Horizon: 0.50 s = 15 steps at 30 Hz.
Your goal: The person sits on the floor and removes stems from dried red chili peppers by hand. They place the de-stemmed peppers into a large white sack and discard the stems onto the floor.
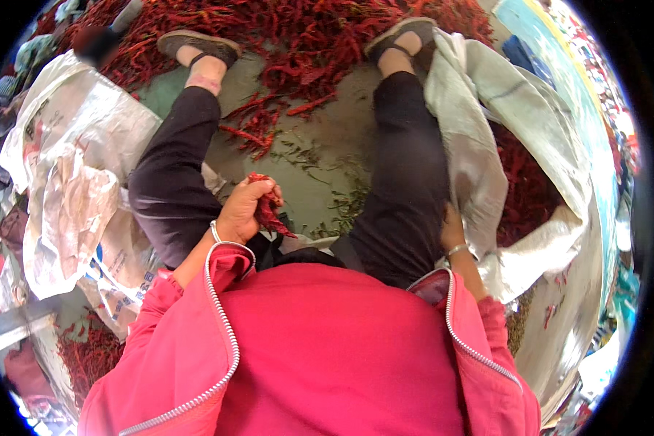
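My left hand [246, 210] is closed around a small bunch of dried red chili peppers [268, 213], held above the floor between my knees. Their tips stick out below the fingers. Down beside my right thigh, my right hand [451, 226] is against the near edge of a white woven sack [477, 191]. The thigh and the sack's cloth hide its fingers, so whether it grips anything is unclear. The sack's wide mouth shows many red chilies [523, 185] inside.
A large heap of red chilies [305, 32] spreads around my feet. Loose chilies [256, 128] and green stems [349, 201] lie on the floor [283, 180] between my legs. On the left are crumpled white woven sacks [76, 180], with another chili pile [90, 349] behind.
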Tool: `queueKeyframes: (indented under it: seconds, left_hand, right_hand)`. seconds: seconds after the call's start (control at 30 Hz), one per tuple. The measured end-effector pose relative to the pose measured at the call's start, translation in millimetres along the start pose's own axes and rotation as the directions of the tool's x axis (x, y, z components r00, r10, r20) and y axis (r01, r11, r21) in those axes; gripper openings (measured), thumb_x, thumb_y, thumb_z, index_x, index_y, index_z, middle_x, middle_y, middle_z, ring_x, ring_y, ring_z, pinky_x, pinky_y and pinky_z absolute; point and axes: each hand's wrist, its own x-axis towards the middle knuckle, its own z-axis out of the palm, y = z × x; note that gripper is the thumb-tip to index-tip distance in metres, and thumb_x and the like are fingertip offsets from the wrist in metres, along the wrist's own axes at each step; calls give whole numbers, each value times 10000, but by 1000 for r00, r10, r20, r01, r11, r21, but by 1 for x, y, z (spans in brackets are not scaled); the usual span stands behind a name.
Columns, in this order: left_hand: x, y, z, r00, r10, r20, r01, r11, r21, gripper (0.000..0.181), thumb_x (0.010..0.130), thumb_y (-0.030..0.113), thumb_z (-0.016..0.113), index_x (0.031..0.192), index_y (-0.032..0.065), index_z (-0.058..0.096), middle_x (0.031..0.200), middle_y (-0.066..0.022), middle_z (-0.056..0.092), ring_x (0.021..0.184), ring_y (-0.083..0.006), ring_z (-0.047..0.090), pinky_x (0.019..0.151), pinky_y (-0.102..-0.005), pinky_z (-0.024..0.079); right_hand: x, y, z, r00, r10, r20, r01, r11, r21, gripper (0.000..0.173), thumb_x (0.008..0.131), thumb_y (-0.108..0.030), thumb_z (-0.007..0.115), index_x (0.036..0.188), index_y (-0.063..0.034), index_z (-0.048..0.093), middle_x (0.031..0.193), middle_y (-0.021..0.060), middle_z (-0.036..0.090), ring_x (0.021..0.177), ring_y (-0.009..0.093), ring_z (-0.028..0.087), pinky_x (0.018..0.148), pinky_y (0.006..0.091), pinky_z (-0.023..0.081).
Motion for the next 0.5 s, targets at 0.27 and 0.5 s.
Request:
queueKeyframes:
  seconds: [0.27, 0.5]
  left_hand:
    - [-2, -6, -8, 997, -3, -75, 15, 986, 169, 75, 683, 98, 509, 671, 25, 494, 614, -64, 524, 553, -140, 508, 539, -252, 423]
    - [-7, 3, 9, 994, -102, -46, 102, 995, -9, 56, 734, 90, 479, 767, 46, 472, 669, -69, 535, 609, -169, 530, 510, -292, 436]
  right_hand:
    - [176, -69, 32, 978, -206, -42, 187, 944, -271, 365, 782, -167, 415, 1087, 33, 407, 1081, 157, 462, 972, 288, 440, 844, 308, 326]
    - [252, -115, 24, 980, -179, -91, 159, 969, -191, 370, 769, -166, 422, 1081, 33, 416, 1085, 185, 450, 998, 304, 421, 858, 311, 314]
